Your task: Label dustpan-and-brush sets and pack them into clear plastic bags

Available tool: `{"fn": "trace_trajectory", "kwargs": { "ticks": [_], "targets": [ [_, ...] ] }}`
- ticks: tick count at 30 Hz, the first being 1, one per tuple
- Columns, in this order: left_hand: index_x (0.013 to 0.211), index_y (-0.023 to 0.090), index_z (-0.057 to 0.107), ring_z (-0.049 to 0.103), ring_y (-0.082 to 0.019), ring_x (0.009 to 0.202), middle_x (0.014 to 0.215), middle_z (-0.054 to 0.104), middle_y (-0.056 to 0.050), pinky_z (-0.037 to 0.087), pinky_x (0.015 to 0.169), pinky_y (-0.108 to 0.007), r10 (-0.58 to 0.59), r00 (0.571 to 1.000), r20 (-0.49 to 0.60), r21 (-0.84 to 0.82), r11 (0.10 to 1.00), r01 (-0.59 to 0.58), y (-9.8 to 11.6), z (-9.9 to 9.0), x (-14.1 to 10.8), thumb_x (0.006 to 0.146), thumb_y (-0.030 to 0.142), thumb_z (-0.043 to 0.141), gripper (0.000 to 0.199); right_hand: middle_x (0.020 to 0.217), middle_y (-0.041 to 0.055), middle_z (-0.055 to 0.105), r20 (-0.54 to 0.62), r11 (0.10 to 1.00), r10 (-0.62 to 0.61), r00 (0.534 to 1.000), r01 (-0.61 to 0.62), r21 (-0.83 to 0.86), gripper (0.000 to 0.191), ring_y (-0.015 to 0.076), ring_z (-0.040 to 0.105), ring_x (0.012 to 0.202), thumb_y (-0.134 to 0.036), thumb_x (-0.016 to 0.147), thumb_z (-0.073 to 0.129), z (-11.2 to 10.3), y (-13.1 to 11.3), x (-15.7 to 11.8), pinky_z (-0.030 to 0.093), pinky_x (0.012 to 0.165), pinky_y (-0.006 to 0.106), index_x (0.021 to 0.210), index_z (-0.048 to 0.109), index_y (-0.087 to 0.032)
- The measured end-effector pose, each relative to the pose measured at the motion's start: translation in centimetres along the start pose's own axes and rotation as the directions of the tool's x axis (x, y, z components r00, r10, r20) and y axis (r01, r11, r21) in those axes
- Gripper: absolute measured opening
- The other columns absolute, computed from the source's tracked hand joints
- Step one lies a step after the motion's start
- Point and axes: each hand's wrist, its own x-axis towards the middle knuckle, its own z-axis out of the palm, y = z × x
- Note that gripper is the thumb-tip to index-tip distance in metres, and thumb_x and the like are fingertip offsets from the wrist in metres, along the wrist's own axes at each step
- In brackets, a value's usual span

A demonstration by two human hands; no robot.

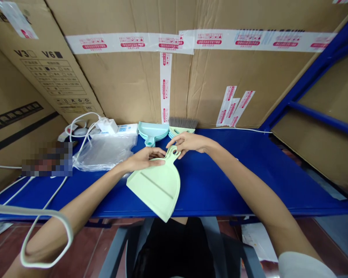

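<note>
The green pan (159,183) is over the blue table (214,185), on the near side of the fingers, and it looks light, stiff and a bit slick. The left fingers (157,163) are nearly closed, gripping it where it meets the handle (170,156), and the right fingers (183,146) are bent in, holding the handle's end. That handle seems best to hold, since the wide, thin edge might bend.

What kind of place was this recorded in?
Possibly a storeroom or small packing area: large brown cardboard boxes sealed with printed tape stand behind a blue metal shelf, which holds clear plastic bags and stacked pale-blue plastic dustpans.
</note>
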Motion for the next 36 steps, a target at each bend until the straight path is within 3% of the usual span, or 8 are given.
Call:
{"fn": "trace_trajectory", "kwargs": {
  "ticks": [6,12,15,18,20,24,31,36],
  "targets": [
    [0.107,0.018,0.077,0.072,-0.021,0.084,0.098,0.078,-0.005,0.057,0.073,-0.029,-0.079,0.996,0.042,-0.098,0.992,0.083,0.7,-0.1,-0.4,0.088,0.051,0.081,0.039,0.085,0.0068,0.081,-0.109,0.995,-0.104,0.989,0.104,-0.004,0.024,0.0137,0.074,0.062,-0.012,0.088,0.077,-0.5,-0.6,-0.5,0.067,0.063,0.025,0.111,0.080,-0.011],
    [0.101,0.018,0.079,0.071,-0.019,0.082,0.096,0.077,-0.004,0.055,0.071,-0.027,-0.049,0.998,-0.047,-0.095,0.994,0.044,1.0,0.0,-0.5,0.081,0.047,0.087,0.037,0.090,0.0078,0.080,-0.143,0.980,-0.194,0.970,0.184,-0.081,0.018,0.0132,0.073,0.062,-0.018,0.096,0.072,-0.4,-0.5,-0.3,0.065,0.060,0.025,0.110,0.080,-0.011],
    [0.100,0.017,0.079,0.069,-0.017,0.077,0.092,0.077,-0.004,0.053,0.068,-0.026,-0.066,0.991,-0.113,-0.107,0.993,0.054,0.9,0.0,-0.6,0.083,0.051,0.086,0.039,0.104,0.0100,0.080,-0.138,0.976,-0.205,0.969,0.191,-0.109,0.026,0.0147,0.075,0.073,-0.026,0.099,0.071,-0.2,-0.6,-0.5,0.065,0.062,0.024,0.122,0.075,-0.014],
    [0.101,0.017,0.078,0.066,-0.016,0.072,0.090,0.076,-0.003,0.050,0.063,-0.025,-0.106,0.977,-0.183,-0.157,0.985,0.078,0.8,0.0,-0.5,0.084,0.056,0.083,0.044,0.115,0.0085,0.080,-0.034,0.987,-0.135,0.990,0.131,-0.094,0.047,0.0179,0.078,0.089,-0.031,0.095,0.079,0.2,-0.6,-0.8,0.067,0.071,0.025,0.137,0.063,-0.021],
    [0.099,0.016,0.078,0.065,-0.016,0.072,0.089,0.076,-0.003,0.049,0.063,-0.024,-0.110,0.971,-0.214,-0.165,0.983,0.075,0.8,0.0,-0.4,0.083,0.056,0.085,0.044,0.112,0.0062,0.080,0.022,0.994,-0.097,0.995,0.098,-0.044,0.059,0.0193,0.079,0.094,-0.029,0.091,0.083,0.5,-0.6,-0.9,0.068,0.078,0.029,0.143,0.055,-0.023],
    [0.102,0.017,0.079,0.067,-0.016,0.078,0.096,0.078,-0.004,0.051,0.067,-0.025,-0.092,0.967,-0.238,-0.167,0.985,0.052,0.6,0.1,-0.1,0.079,0.053,0.088,0.044,0.096,0.0020,0.080,-0.008,0.990,-0.137,0.991,0.137,0.024,0.066,0.0197,0.080,0.089,-0.019,0.086,0.086,0.7,-0.4,-0.7,0.069,0.081,0.032,0.141,0.050,-0.021],
    [0.105,0.016,0.079,0.070,-0.017,0.078,0.098,0.078,-0.005,0.054,0.067,-0.025,-0.123,0.968,-0.220,-0.274,0.960,0.060,0.8,0.2,-0.4,0.076,0.049,0.093,0.047,0.094,-0.0016,0.074,-0.049,0.977,-0.213,0.976,0.213,0.008,0.060,0.0156,0.076,0.080,-0.018,0.075,0.092,0.6,-0.2,-0.6,0.067,0.065,0.023,0.119,0.052,-0.023],
    [0.105,0.015,0.078,0.072,-0.017,0.072,0.091,0.078,-0.005,0.057,0.065,-0.025,-0.160,0.977,-0.143,-0.471,0.879,0.075,1.0,0.0,-0.7,0.072,0.042,0.098,0.048,0.083,-0.0028,0.071,-0.047,0.946,-0.314,0.948,0.317,0.072,0.063,0.0131,0.071,0.060,-0.036,0.072,0.097,1.2,-0.6,-0.7,0.060,0.048,0.021,0.116,0.054,-0.022]
  ]
}}
